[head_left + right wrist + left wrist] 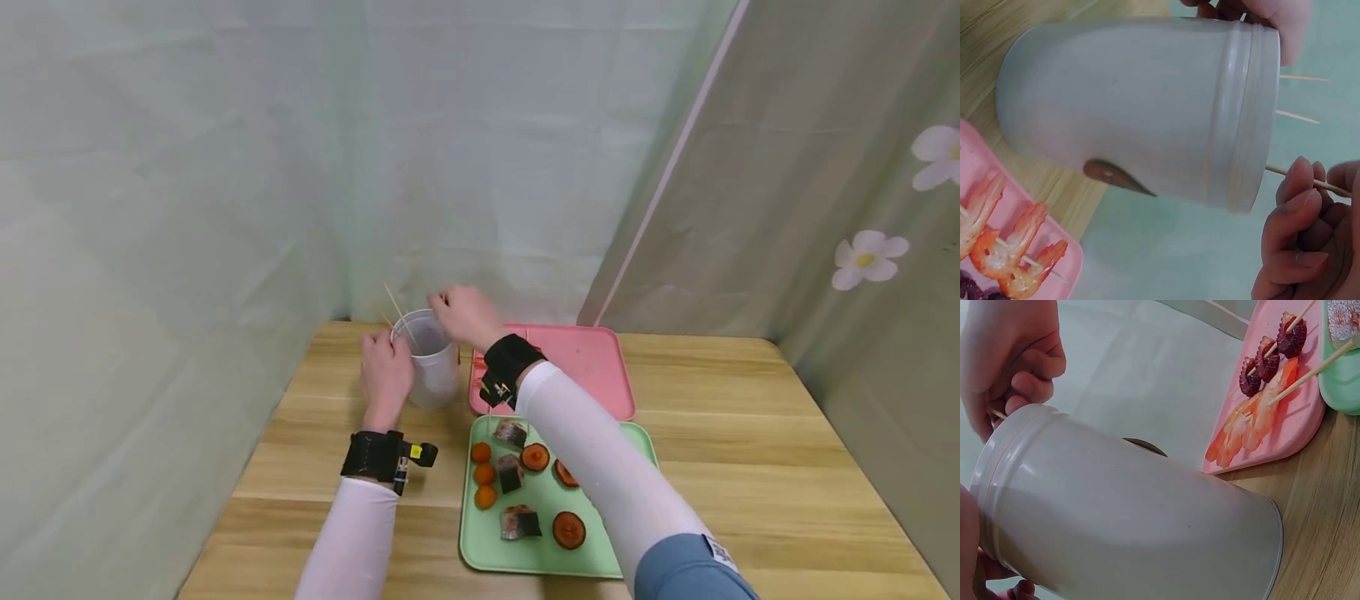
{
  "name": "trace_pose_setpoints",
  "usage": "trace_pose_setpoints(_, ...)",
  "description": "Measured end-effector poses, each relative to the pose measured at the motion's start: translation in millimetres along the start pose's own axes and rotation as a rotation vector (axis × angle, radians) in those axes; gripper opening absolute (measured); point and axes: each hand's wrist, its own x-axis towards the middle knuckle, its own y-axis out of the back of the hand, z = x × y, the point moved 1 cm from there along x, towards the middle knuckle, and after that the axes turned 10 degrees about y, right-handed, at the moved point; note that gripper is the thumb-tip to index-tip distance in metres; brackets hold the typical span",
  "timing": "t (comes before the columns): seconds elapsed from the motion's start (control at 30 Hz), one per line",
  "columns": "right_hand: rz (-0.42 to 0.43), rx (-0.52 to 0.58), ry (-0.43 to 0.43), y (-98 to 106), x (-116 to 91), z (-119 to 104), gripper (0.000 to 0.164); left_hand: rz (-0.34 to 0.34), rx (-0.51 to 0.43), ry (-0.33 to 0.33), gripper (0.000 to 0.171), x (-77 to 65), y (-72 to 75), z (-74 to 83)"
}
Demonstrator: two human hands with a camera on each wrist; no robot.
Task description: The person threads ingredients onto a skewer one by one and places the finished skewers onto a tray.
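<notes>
A tall white bucket (435, 379) stands on the table, with a brown leaf-shaped patch (1116, 177) on its side. My left hand (387, 373) grips the bucket by its rim, fingers on the far side in the left wrist view. Over the opposite side of the rim is my right hand (468, 315), its thumb and fingers pinching a thin wooden skewer (1329, 187) that rises out of the bucket. Two more bare skewers (1297, 117) stick out past the rim near the left hand. The skewers' lower ends are hidden inside the bucket.
Right of the bucket lies a pink tray (581, 367) with skewered shrimp (1007, 256) and skewered dark red octopus pieces (1267, 357). In front, a green tray (547, 558) carries fish chunks (521, 522), orange balls (484, 474) and reddish-brown round slices (568, 530). Curtains hang behind.
</notes>
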Motion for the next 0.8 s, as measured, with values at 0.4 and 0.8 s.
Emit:
trace_pose_setpoints(0.4,0.051,0.117,0.029,10,-3,7,0.060,0.001,-0.020,0.009,0.049,4.7,3.6,4.9)
trace_pose_setpoints(0.8,0.211,0.411,0.105,38,-27,13,0.058,-0.039,-0.058,-0.002,0.054,10.0,10.7,3.1)
